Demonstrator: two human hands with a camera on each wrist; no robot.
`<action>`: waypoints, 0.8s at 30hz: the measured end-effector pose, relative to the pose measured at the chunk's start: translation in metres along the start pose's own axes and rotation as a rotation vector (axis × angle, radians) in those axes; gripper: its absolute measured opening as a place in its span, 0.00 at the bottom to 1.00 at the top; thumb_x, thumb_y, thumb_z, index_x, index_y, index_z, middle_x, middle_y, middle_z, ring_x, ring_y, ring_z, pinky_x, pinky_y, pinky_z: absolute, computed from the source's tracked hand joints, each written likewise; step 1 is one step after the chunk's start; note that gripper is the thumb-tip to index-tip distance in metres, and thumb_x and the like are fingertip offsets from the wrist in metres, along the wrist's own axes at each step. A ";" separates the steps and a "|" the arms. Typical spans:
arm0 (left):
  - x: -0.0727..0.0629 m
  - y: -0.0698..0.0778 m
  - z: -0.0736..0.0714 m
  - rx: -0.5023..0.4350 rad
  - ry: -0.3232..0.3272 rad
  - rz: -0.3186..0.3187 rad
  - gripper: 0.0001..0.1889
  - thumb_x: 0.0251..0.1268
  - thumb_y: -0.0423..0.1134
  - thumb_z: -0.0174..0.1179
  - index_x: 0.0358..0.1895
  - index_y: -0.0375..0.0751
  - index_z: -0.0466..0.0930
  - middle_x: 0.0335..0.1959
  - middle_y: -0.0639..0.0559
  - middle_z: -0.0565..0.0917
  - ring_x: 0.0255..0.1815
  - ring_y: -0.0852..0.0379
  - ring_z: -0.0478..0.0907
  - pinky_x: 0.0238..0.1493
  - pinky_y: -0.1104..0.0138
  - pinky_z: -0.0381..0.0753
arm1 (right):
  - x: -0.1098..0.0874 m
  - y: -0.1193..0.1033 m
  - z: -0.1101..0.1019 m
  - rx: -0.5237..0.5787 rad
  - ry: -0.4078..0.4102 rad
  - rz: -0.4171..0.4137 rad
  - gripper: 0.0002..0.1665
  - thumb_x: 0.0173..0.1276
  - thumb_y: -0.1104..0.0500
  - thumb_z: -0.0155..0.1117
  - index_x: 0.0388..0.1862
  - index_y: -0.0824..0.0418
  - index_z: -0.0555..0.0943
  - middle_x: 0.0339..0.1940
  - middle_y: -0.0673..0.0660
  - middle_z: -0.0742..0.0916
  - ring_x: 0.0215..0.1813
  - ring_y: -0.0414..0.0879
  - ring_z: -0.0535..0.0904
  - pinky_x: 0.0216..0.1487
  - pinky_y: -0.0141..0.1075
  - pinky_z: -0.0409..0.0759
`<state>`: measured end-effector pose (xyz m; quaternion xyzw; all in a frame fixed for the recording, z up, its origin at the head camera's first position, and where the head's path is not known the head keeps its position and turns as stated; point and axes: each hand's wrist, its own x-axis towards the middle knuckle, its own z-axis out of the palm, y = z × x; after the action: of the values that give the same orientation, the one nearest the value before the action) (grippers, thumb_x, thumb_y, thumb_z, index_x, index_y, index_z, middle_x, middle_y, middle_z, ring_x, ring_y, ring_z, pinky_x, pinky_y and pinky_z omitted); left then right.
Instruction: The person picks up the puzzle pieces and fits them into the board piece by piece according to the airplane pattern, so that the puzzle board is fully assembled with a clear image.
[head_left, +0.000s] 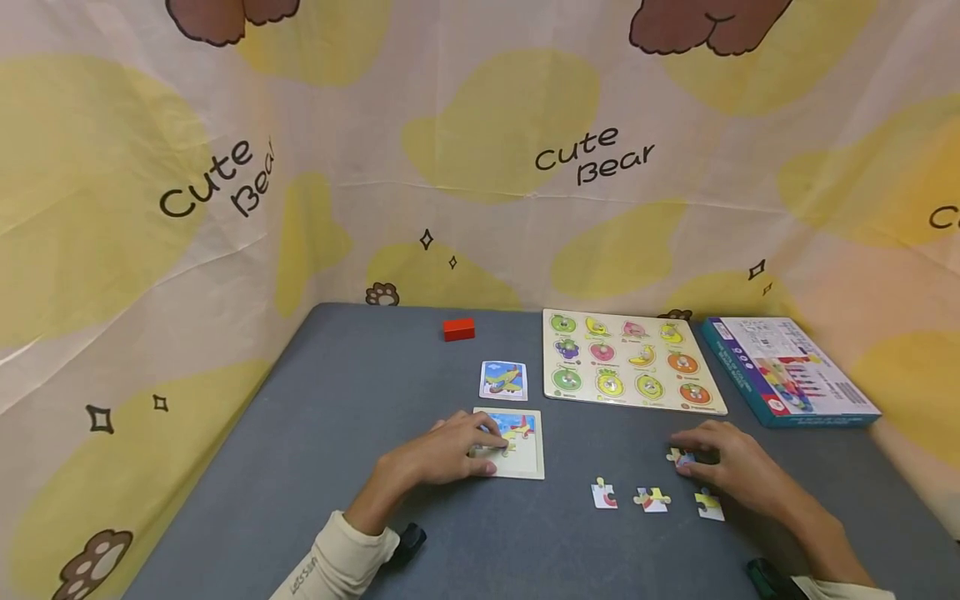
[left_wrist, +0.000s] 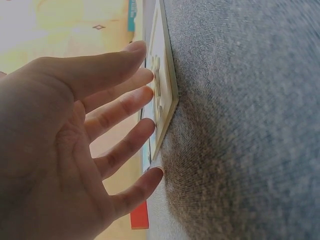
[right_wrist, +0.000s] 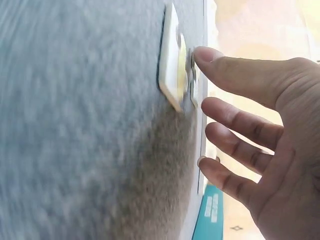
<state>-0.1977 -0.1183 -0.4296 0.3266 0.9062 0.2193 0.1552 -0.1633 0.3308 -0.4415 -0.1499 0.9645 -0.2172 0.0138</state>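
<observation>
Around puzzle tray [head_left: 530, 465], ref. pt. for all entries:

1. Puzzle tray, qty 1. Cream rim, flat on grey table [head_left: 300, 467]; part-filled w/ sky-and-plane pic., near portion largely bare.

2. L. hand [head_left: 450, 450]. At tray's left side, fingertips over or on its surface, thumb by near-left corner. Fingers spread, loosely bent; no pc. seen gripped. Exact contact unclear.

3. R. hand [head_left: 738, 467]. Well right of tray. Thumb & forefinger at opp. edges of bluish pc. [head_left: 682, 458], gap abt. as wide as the pc.; other fingers loosely bent. Whether pinch is firm: can't say.

4. Key relation. Bluish pc. lies right of tray, betw. R. thumb & forefinger; R. hand much nearer it than L. Visible tab points left, tray-ward; long axis part-hidden, n/k. Judged: leftward line pc.-to-tray is what counts.

5. Loose pcs., qty 3, right of tray & slightly to its near side: red-and-white pc. [head_left: 603, 495] nearest tray; yellow-and-red pc. [head_left: 652, 500] next; yellow pc. [head_left: 709, 505] farthest.

6. Misc. Picture card [head_left: 503, 381] just beyond tray's far edge; red block [head_left: 459, 330] farther beyond. Fruit board [head_left: 632, 364] beyond & right; box [head_left: 791, 371] farther right.
</observation>
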 end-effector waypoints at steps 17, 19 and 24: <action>0.000 0.001 0.000 -0.005 -0.003 0.000 0.23 0.74 0.45 0.68 0.69 0.49 0.83 0.65 0.56 0.78 0.63 0.53 0.70 0.59 0.51 0.67 | -0.002 0.013 -0.007 -0.020 -0.045 0.044 0.15 0.65 0.52 0.79 0.46 0.58 0.92 0.37 0.44 0.84 0.39 0.35 0.73 0.40 0.36 0.74; 0.000 0.000 0.000 -0.005 -0.005 0.001 0.23 0.74 0.45 0.68 0.69 0.49 0.83 0.65 0.56 0.78 0.63 0.53 0.70 0.58 0.52 0.67 | -0.002 0.013 -0.007 -0.017 -0.042 0.048 0.14 0.66 0.52 0.79 0.46 0.58 0.92 0.37 0.44 0.84 0.38 0.35 0.73 0.40 0.36 0.74; 0.001 -0.003 0.002 0.007 -0.002 0.012 0.23 0.74 0.46 0.68 0.69 0.50 0.83 0.65 0.56 0.78 0.62 0.54 0.70 0.57 0.54 0.68 | -0.003 0.014 -0.006 -0.018 -0.050 0.063 0.13 0.67 0.52 0.78 0.45 0.57 0.91 0.36 0.45 0.83 0.39 0.38 0.74 0.41 0.36 0.75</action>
<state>-0.1995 -0.1188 -0.4326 0.3327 0.9049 0.2167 0.1536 -0.1650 0.3459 -0.4422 -0.1249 0.9700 -0.2039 0.0435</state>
